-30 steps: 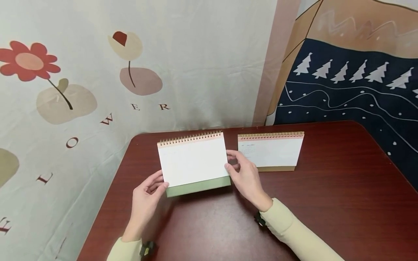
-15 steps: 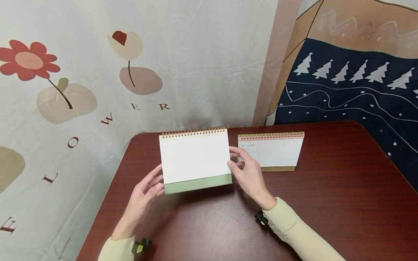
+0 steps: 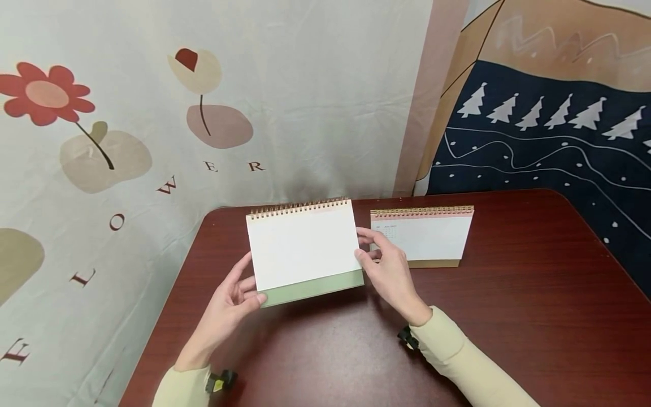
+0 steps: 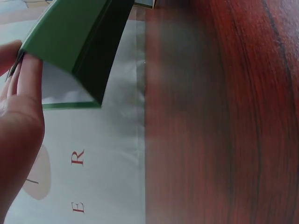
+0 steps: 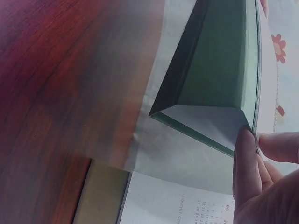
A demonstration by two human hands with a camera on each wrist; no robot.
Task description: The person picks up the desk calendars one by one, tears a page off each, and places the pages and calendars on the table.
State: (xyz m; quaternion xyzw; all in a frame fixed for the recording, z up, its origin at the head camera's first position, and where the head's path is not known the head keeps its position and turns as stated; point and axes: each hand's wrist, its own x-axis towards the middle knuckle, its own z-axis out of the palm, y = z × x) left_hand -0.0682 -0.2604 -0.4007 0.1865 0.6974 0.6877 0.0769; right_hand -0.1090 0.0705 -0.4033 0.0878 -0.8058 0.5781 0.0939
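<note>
head | both hands' fingers hold green calendar [image 3: 305, 251] | left hand [image 3: 231, 305] regripped lower corner

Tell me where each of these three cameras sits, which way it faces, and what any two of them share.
Head: sits above, faces forward and down at the table; shows both hands holding the green-based calendar by its sides, and the second calendar.
Left wrist: sits low beside the left hand, faces along the tabletop; fingers grip the calendar's green edge.
Right wrist: sits low beside the right hand, faces the calendar's open underside; fingers pinch its edge.
Shared: all three views show the green-based calendar and the red-brown table.
</note>
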